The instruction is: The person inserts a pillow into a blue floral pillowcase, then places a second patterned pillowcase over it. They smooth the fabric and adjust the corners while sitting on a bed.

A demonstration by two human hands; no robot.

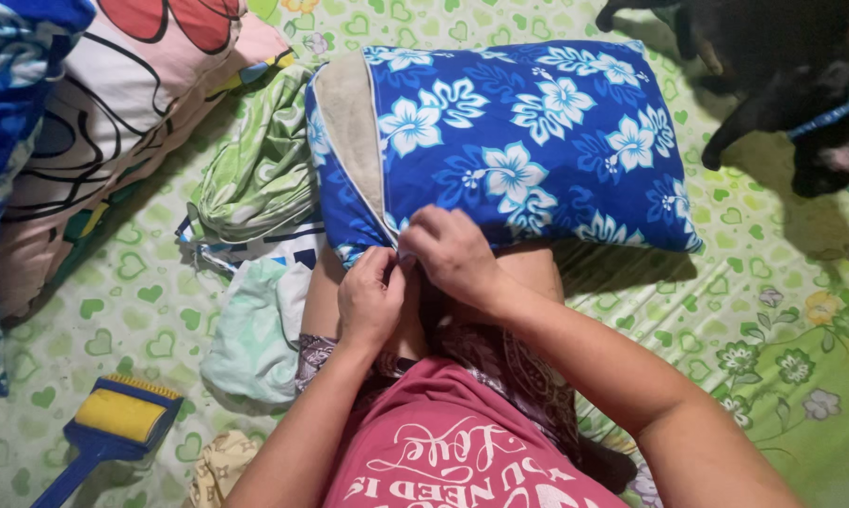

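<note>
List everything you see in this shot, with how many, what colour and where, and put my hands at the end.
pillow: one, blue case with white flowers, centre, its beige inner showing at the open left end
green cloth: one, bunched, left of the pillow
pale mint cloth: one, crumpled, below the green cloth
big cushion: one, pink and white with black lines, upper left
lint roller: one, blue with yellow roll, lower left
black animal: one, blue collar, upper right
sheet: green, heart print, underneath
left hand: pinching the case's lower corner
right hand: gripping the same corner

Two hands (415, 277), one blue flowered pillow (518, 141), one lint roller (114, 419), one black cat (772, 85).
</note>
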